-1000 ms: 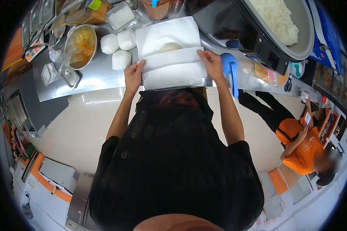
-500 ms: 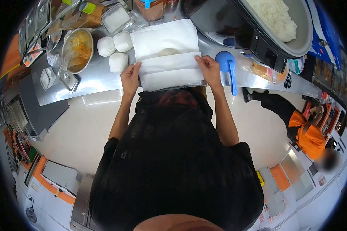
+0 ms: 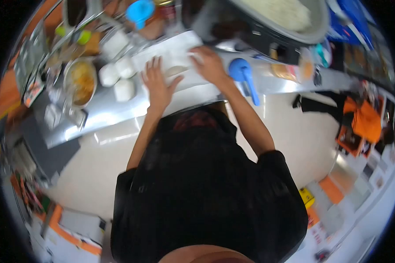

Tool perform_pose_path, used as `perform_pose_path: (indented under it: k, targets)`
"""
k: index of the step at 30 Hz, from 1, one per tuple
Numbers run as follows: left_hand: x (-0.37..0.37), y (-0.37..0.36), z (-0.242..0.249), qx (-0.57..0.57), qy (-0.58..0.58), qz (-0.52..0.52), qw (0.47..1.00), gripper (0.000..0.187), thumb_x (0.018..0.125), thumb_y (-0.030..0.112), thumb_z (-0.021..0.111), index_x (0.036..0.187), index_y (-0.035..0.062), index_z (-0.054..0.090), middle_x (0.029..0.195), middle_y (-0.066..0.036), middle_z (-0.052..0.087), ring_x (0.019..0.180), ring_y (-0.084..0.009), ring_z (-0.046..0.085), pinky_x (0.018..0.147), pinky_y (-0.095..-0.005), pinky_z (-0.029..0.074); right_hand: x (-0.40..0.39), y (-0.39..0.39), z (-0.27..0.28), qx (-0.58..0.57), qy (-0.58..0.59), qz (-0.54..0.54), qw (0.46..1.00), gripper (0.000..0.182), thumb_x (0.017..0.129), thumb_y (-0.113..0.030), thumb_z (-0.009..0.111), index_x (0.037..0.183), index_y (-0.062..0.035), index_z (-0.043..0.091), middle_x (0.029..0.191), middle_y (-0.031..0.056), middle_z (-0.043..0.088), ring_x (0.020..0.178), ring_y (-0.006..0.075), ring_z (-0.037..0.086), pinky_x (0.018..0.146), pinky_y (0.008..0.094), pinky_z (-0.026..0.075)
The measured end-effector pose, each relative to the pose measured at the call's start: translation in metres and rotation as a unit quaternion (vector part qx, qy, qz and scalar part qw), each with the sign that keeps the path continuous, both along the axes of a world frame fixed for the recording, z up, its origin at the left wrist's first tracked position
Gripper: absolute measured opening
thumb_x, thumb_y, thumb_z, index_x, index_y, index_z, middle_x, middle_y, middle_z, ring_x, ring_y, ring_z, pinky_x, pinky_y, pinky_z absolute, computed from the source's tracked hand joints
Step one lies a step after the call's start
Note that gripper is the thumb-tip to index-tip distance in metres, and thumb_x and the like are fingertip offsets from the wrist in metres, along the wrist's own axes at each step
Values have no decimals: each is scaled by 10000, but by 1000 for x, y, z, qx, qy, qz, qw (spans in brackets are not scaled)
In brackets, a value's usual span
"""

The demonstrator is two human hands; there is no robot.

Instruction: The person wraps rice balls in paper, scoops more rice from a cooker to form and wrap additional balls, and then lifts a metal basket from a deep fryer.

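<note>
Both hands lie flat with fingers spread on the white paper sheet (image 3: 180, 61), left hand (image 3: 159, 85) nearer, right hand (image 3: 210, 65) farther. The sheet covers a rounded lump on the shiny metal tabletop (image 3: 105, 116), beside three smooth white wrapped bundles (image 3: 118, 76).

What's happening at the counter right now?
A person in a black top stands at a steel counter, both hands flat on a white paper sheet: left hand and right hand flank a small pale mound. White wrapped balls lie left, a blue scoop right.
</note>
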State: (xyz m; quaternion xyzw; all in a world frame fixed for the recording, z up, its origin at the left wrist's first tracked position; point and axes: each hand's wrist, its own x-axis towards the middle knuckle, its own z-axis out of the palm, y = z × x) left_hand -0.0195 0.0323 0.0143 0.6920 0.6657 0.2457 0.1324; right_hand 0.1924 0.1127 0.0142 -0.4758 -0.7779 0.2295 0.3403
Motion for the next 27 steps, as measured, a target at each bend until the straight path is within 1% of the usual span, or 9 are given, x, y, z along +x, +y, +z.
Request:
perform_pose_path:
  k: [3, 5, 9, 13, 14, 17, 22, 24, 27]
  targets:
    - [-5, -1, -12, -34, 21, -23, 999, 989, 907, 596, 731, 1617, 38, 328, 1659, -203, 356, 1547, -439, 269, 1229, -679, 113, -21, 26, -31, -1, -162, 64, 985, 447, 859, -198, 764, 1284, -79, 692, 1279, 143, 653, 1211, 348, 622, 1014, 470, 522]
    - [-4, -1, -6, -46, 4, -17, 999, 976, 917, 584, 731, 1622, 49, 319, 1673, -189, 333, 1556, -422, 260, 1236, -672, 93, -27, 38, -30, -67, -242, 69, 966, 453, 832, -113, 735, 1279, -77, 671, 1327, 177, 609, 1277, 377, 565, 1035, 465, 505]
    - [-8, 9, 11, -31, 6, -61, 998, 810, 957, 471, 719, 1596, 97, 390, 1651, -167, 374, 1539, -392, 299, 1243, -623, 150, -35, 45, -24, -50, -244, 65, 966, 243, 934, -124, 566, 1088, -21, 724, 1172, 206, 679, 1182, 375, 638, 1005, 456, 526]
    - [-24, 46, 8, -2, -13, -146, 989, 547, 984, 264, 708, 1478, 86, 553, 1517, -177, 527, 1432, -382, 451, 1215, -543, 281, -35, 46, -16, -27, -219, 71, 973, 232, 920, -121, 577, 1084, -39, 717, 1077, 203, 717, 1101, 359, 688, 949, 461, 555]
    - [-22, 56, 16, 19, -4, -159, 987, 445, 978, 186, 698, 1396, 58, 615, 1405, -171, 610, 1320, -378, 544, 1149, -497, 386, -34, 45, -13, -51, -226, 75, 970, 271, 827, -28, 645, 1093, -16, 689, 1108, 160, 700, 1121, 354, 666, 882, 467, 587]
    - [-30, 76, 5, -74, -33, -163, 983, 432, 970, 175, 705, 1373, 42, 625, 1370, -168, 631, 1276, -374, 575, 1101, -473, 440, -28, 41, -10, -68, -242, 85, 964, 264, 833, -26, 645, 1093, -23, 685, 1112, 163, 694, 1132, 356, 659, 913, 462, 576]
    - [-34, 89, -3, -17, 26, -213, 976, 425, 909, 121, 751, 1316, 43, 657, 1264, -168, 662, 1179, -387, 607, 1042, -472, 474, -26, 38, -21, -45, -185, 105, 976, 257, 838, -20, 655, 1093, -34, 685, 1139, 189, 660, 1165, 354, 631, 960, 467, 540]
    - [-32, 93, -1, -92, 31, -197, 976, 420, 874, 110, 778, 1274, 50, 669, 1230, -163, 653, 1157, -395, 600, 1018, -477, 477, -33, 42, -40, -84, -210, 87, 970, 264, 834, -46, 654, 1095, -53, 690, 1120, 156, 646, 1159, 337, 620, 959, 463, 528]
    - [-37, 96, -9, -31, 61, -225, 972, 425, 858, 102, 790, 1261, 57, 661, 1221, -164, 642, 1155, -401, 596, 999, -473, 481, -31, 39, -34, -17, -249, 83, 965, 255, 823, -78, 652, 1075, -78, 689, 1100, 116, 641, 1137, 312, 620, 950, 445, 511]
